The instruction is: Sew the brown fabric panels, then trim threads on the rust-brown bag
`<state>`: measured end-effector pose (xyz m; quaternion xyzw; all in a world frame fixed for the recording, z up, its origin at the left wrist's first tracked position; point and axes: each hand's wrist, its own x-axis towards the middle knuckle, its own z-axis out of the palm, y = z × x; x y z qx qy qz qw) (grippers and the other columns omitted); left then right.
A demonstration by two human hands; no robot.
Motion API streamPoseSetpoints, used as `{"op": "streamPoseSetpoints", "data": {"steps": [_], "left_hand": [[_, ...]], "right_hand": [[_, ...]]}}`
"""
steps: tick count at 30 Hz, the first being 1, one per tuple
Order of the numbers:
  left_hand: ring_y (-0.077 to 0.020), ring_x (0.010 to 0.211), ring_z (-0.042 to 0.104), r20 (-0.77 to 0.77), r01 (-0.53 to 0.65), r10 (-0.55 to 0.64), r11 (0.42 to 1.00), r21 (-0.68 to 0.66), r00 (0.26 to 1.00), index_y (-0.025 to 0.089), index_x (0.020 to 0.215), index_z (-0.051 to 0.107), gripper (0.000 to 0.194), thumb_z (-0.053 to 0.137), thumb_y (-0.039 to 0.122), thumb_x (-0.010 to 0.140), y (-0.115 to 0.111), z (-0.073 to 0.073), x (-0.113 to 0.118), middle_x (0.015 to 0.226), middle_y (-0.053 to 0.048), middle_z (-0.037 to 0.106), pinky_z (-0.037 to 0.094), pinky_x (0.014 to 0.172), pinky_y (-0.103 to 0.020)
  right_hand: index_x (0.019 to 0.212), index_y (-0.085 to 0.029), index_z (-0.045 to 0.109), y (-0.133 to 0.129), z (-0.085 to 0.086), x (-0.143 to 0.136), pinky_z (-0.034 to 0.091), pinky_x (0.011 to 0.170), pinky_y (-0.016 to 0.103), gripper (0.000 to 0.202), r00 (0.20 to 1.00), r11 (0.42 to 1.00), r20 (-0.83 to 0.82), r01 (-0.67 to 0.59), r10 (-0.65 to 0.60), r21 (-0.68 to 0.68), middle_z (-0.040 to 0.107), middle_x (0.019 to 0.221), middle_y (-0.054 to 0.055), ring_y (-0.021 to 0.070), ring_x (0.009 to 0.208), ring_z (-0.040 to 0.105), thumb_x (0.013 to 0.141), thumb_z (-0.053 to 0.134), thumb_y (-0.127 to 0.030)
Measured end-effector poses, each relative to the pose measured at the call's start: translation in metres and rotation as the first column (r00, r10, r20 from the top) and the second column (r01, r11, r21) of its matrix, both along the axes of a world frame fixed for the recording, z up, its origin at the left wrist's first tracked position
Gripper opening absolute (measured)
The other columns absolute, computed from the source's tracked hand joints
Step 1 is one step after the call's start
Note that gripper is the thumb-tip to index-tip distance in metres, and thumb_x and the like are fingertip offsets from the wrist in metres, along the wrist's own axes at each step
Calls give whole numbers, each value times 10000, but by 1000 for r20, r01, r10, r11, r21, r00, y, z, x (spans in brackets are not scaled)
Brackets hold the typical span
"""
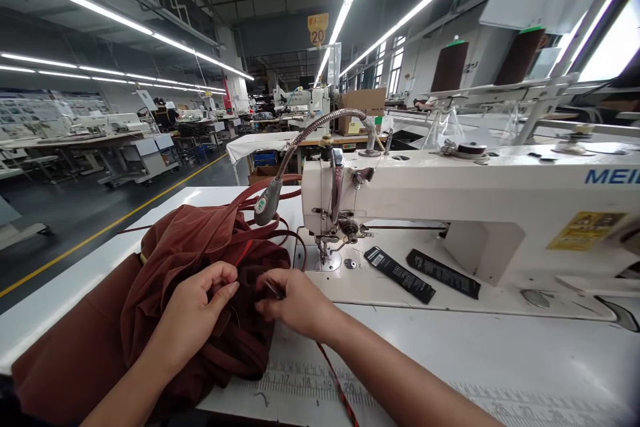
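Observation:
A bundled brown-red garment (pixel 180 247) lies on the table left of the sewing machine (pixel 400 193), its darker folds gathered under my hands. My left hand (pixel 197 310) is over these folds, thumb and fingertips pinched together; what they hold, if anything, is too small to name. Just to its right, my right hand (pixel 295 300) is closed on a small, slim dark object (pixel 274 287), mostly hidden by the fingers, its kind unclear. The machine's needle and presser foot (pixel 324 255) stand beyond my right hand, apart from it. Long brown straps (pixel 265 197) trail behind the garment.
Two black printed labels (pixel 400 273) (pixel 444 273) lie on the machine bed. A gooseneck lamp (pixel 269 203) hangs over the garment. A printed ruler scale (pixel 300 383) runs along the table front, crossed by a patterned cord (pixel 340 387). Thread cones (pixel 450 67) stand at the upper right.

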<state>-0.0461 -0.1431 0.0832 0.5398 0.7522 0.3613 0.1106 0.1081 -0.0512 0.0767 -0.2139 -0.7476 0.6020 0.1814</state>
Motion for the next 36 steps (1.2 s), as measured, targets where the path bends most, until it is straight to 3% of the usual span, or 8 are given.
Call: {"op": "streamPoseSetpoints", "data": {"steps": [4, 8, 14, 18, 21, 25, 32, 36], "left_hand": [[-154, 669, 520, 15, 11, -11, 999, 35, 1000, 205, 727, 540, 113, 506, 312, 730, 0, 2, 2, 688, 10, 556, 396, 592, -206], [-138, 634, 508, -10, -40, 41, 996, 79, 999, 207, 742, 523, 106, 486, 306, 742, 0, 2, 5, 671, 18, 535, 396, 594, -204], [-155, 748, 530, 34, -23, 20, 995, 94, 999, 204, 894, 495, 195, 451, 348, 770, -3, 0, 2, 799, -13, 552, 422, 674, -230], [-139, 632, 514, -38, -15, 15, 1000, -9, 999, 225, 1029, 463, 375, 445, 490, 764, -4, 7, 6, 736, 14, 549, 421, 610, -236], [-152, 547, 492, -275, -92, 66, 992, -81, 959, 223, 1017, 495, 461, 510, 545, 688, 4, 11, 13, 661, 23, 537, 409, 584, -279], [-238, 829, 550, -498, -48, -22, 991, -127, 867, 215, 1049, 514, 343, 436, 271, 720, 14, 11, 14, 908, -46, 602, 389, 772, -364], [-154, 797, 547, 59, 144, -137, 979, -145, 989, 217, 971, 430, 242, 430, 303, 745, 4, 16, -8, 853, 9, 581, 399, 712, -234], [-104, 582, 442, 137, 134, -112, 977, -165, 984, 226, 883, 381, 158, 427, 327, 771, 5, 15, -11, 662, 68, 475, 355, 575, -206]], "right_hand": [[610, -165, 468, -5, -11, -25, 298, 440, 164, 138, 999, 999, 0, 39, -39, 28, 457, 558, -54, 77, 497, 401, 650, 585, -100], [557, -171, 408, -13, -11, -13, 240, 435, 181, 175, 990, 983, 24, 135, -139, 129, 404, 540, -49, 83, 509, 353, 640, 531, -79], [640, -193, 523, -29, 9, 58, 291, 455, 169, 77, 890, 890, 418, -329, 180, 316, 488, 576, -47, 96, 529, 441, 673, 586, -161], [857, -200, 610, -26, 14, 115, 423, 637, 248, 240, 773, 789, 617, -283, -150, 546, 626, 875, 44, 218, 766, 584, 628, 612, -128], [918, -212, 613, -7, 8, 166, 467, 662, 298, 269, 717, 719, 579, -158, -388, 677, 626, 950, 78, 241, 788, 608, 682, 539, -107], [947, -188, 622, 25, -3, 235, 473, 634, 356, 259, 487, 615, 570, -83, -662, 784, 605, 989, 149, 261, 764, 616, 757, 464, -111], [979, -148, 604, 64, -41, 298, 419, 595, 333, 292, 388, 516, 441, 111, -809, 849, 555, 997, 188, 206, 692, 596, 825, 473, -358], [1029, -93, 587, 76, -60, 308, 411, 714, 348, 306, 415, 413, 343, 88, -842, 906, 549, 991, 183, 237, 817, 554, 835, 474, -302]]}}
